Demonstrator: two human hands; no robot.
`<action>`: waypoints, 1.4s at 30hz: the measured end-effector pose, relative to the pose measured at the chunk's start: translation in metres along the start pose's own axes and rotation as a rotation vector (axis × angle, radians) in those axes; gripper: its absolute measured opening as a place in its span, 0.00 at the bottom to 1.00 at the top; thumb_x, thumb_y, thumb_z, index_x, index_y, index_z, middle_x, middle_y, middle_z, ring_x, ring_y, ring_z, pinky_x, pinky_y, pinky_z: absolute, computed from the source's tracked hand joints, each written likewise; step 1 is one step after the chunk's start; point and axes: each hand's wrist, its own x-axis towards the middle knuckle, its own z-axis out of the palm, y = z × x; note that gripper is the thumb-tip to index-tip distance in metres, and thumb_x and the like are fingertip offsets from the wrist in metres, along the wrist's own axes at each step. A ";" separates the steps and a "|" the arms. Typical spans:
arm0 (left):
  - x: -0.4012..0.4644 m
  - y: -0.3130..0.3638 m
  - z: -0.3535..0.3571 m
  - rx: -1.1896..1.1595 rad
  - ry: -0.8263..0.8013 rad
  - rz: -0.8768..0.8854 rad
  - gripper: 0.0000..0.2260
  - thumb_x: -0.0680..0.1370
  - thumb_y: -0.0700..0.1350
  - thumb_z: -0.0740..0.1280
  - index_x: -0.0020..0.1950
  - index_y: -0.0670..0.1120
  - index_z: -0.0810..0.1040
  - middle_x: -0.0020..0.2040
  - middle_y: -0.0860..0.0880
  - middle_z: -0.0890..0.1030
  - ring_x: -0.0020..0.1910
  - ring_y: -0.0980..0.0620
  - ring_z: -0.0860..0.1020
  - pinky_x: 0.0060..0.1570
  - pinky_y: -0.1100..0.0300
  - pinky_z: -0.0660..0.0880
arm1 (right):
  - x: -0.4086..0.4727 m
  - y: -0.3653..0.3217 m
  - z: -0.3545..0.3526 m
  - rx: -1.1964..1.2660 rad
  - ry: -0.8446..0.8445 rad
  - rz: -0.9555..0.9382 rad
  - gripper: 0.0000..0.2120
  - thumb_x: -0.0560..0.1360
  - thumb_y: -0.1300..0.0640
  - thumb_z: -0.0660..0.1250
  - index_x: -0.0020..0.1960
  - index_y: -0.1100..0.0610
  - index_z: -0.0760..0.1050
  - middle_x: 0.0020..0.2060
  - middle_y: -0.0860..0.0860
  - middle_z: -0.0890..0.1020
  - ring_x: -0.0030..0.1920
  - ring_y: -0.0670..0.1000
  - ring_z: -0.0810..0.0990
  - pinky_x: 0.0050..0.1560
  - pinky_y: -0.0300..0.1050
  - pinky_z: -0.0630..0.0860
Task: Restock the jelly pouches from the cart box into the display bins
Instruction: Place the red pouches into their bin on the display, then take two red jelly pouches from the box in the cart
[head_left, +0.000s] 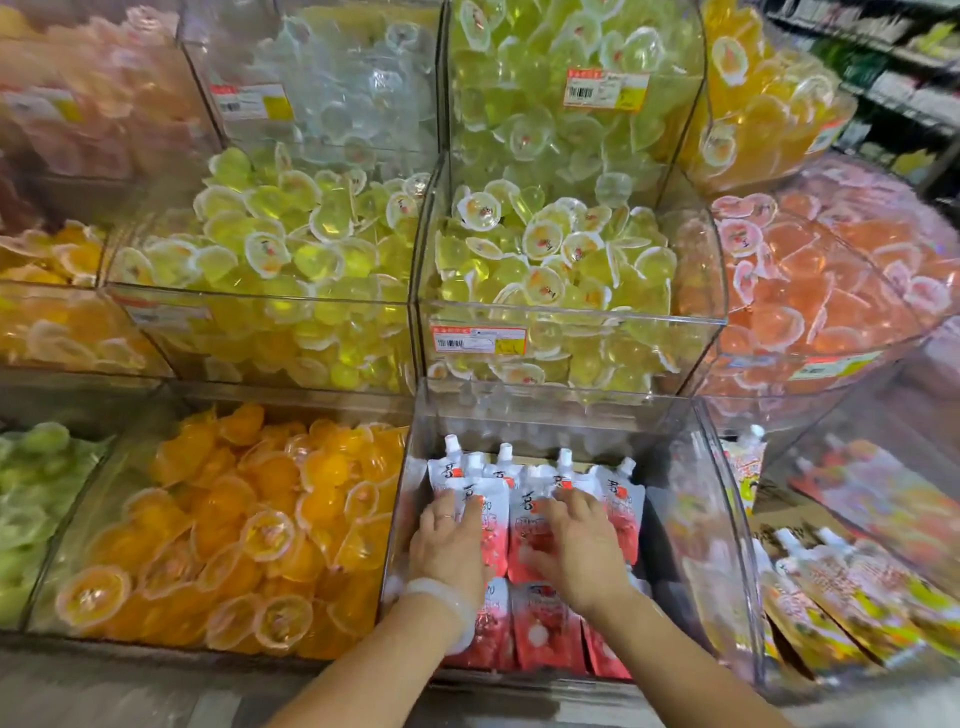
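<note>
Several red-and-white jelly pouches (621, 501) with white spouts lie in rows inside a clear display bin (722, 525) in the bottom row. My left hand (449, 545) rests flat on the pouches at the left side of that bin, fingers spread, a pale band around its wrist. My right hand (576, 545) lies palm down on the pouches beside it, fingers spread toward the spouts. Neither hand is closed around a pouch. A second row of red pouches (540, 629) lies nearer me, partly under my forearms. The cart box is not in view.
An orange jelly cup bin (234, 525) sits to the left, a bin of yellow-and-orange pouches (841, 592) to the right. Above are clear bins of green-yellow jelly cups (550, 270), pink cups (810, 291) and a barcode price label (478, 340).
</note>
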 end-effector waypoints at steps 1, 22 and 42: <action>0.001 -0.002 0.001 0.025 -0.035 0.047 0.31 0.77 0.43 0.65 0.77 0.48 0.53 0.76 0.45 0.51 0.74 0.45 0.57 0.71 0.54 0.63 | -0.002 0.002 0.001 -0.006 -0.090 -0.040 0.32 0.73 0.50 0.68 0.73 0.53 0.62 0.73 0.54 0.62 0.73 0.55 0.59 0.72 0.46 0.58; -0.003 0.178 -0.110 0.238 0.140 0.579 0.34 0.73 0.45 0.69 0.75 0.48 0.56 0.76 0.42 0.54 0.76 0.42 0.53 0.72 0.47 0.57 | -0.045 0.053 -0.167 -0.092 0.239 0.061 0.31 0.72 0.53 0.69 0.72 0.58 0.64 0.72 0.57 0.65 0.72 0.57 0.62 0.71 0.45 0.59; -0.226 0.575 0.093 0.505 -0.108 1.233 0.37 0.75 0.52 0.69 0.77 0.46 0.51 0.78 0.42 0.49 0.77 0.42 0.48 0.74 0.47 0.54 | -0.427 0.408 -0.235 -0.102 0.284 1.090 0.32 0.74 0.50 0.68 0.72 0.59 0.58 0.69 0.57 0.65 0.70 0.59 0.62 0.66 0.52 0.66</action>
